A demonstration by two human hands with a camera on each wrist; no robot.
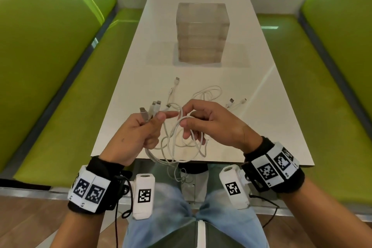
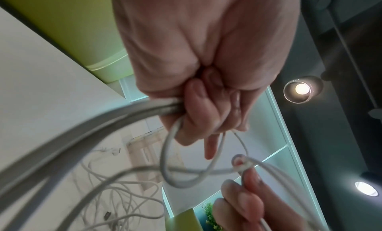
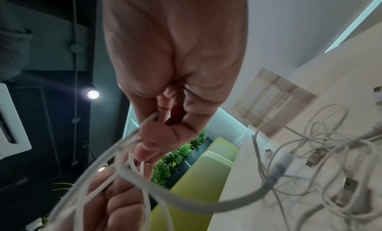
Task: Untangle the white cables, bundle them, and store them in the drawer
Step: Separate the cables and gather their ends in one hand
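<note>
Left hand: the left hand (image 1: 135, 134) is curled around a bunch of cable ends, thumb pressed over them; the plugs (image 1: 150, 109) stick out of the top of the fist and point toward 12 to 1 o'clock, away from the person.
Left hand, wrist view: the fingers (image 2: 198, 107) are folded tight over several strands that leave the fist toward 9 o'clock and curve down.
Right hand: the right hand (image 1: 211, 122) pinches a loop of cable between thumb and forefinger, with the other fingers loosely bent and strands running between them.
Right hand, wrist view: thin strands pass under the thumb (image 3: 153, 136) and fan out toward 7 o'clock; how many it holds cannot be told.
White cables: the white cables (image 1: 177, 143) hang in tangled loops between the two hands, above the near edge of the desk, sagging toward 6 o'clock past that edge.
Loose cables: more loops (image 1: 209, 92) lie flat on the desk at 12 o'clock from the right hand, with two plug ends (image 1: 236, 102) lying at its 1 o'clock; one plug (image 1: 176, 81) points toward 12 o'clock, its lead running back toward the hands.
Drawer unit: a clear stack of drawers (image 1: 202, 32) stands upright at the middle of the desk, well beyond the cables at 12 o'clock; all its drawers look closed.
Desk: the white desk (image 1: 271, 127) runs lengthwise from 6 to 12 o'clock.
Seats: green benches (image 1: 70, 86) flank it at 9 and 3 o'clock.
</note>
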